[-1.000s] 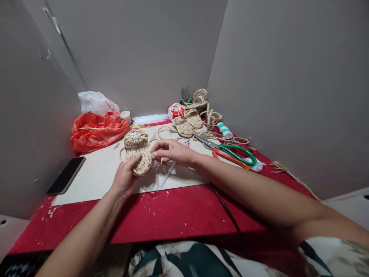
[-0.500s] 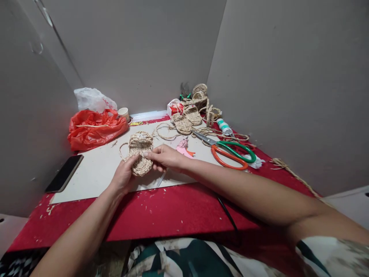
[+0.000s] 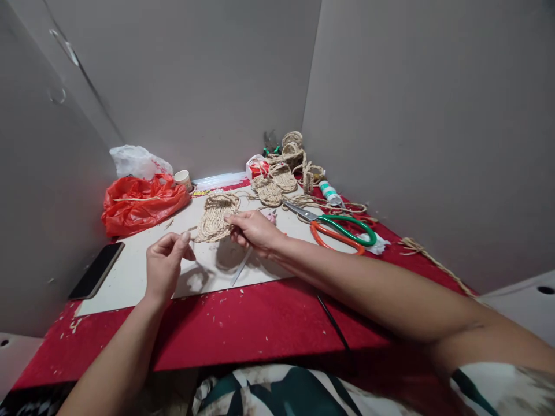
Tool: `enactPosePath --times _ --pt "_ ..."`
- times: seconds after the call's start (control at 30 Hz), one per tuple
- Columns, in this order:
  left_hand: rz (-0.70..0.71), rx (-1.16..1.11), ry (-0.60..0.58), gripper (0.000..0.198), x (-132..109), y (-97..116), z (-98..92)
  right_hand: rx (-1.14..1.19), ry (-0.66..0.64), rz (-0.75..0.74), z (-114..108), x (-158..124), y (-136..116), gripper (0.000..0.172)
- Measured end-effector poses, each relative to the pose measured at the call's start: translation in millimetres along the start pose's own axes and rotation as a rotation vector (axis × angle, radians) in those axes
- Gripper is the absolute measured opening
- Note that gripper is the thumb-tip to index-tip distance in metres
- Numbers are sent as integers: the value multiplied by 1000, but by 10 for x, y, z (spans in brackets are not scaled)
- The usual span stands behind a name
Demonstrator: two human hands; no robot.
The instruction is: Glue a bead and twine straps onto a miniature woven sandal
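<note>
A woven straw slipper [image 3: 219, 215] sits between the two hands, near the middle of the frame and raised off the pale board [image 3: 130, 271], which carries shadows below. Its long axis slants from upper right, where the banded strap is, to the rounded end at lower left. The right hand [image 3: 258, 231] is the nearer, clamped on the slipper's right edge with the thumb on top and fingers curled under. The left hand [image 3: 163, 260] lies to its lower left, fingertips and thumb together on a thin strand [image 3: 193, 229] at the slipper's edge.

The slipper is coarse, ribbed and tan, built of twisted cord in curved rows. Right of centre lie scissors [image 3: 318, 219] with tapered metal blades and glossy looped handles, one green, one orange. At left are a crumpled, shiny red plastic bag [image 3: 143, 203] and a flat dark phone [image 3: 97, 270]. Red cloth covers the desk [image 3: 225, 329].
</note>
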State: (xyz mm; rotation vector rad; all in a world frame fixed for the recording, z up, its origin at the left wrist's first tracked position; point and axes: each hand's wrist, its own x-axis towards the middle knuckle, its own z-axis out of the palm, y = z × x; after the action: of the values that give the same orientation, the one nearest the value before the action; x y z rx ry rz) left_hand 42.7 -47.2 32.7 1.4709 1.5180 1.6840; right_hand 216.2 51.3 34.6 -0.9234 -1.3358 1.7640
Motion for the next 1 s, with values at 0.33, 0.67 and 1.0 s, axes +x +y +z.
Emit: enactPosePath --times 0.33,0.67,1.0 --pt "415 263 -10 34 -184 106 62 -8 -22 -80 57 -79 17 42" --pt "307 186 60 20 -143 92 16 45 -180 -139 59 -109 65 40" --pt "253 211 -60 22 -90 134 -14 -5 -219 -168 26 -66 118 43"
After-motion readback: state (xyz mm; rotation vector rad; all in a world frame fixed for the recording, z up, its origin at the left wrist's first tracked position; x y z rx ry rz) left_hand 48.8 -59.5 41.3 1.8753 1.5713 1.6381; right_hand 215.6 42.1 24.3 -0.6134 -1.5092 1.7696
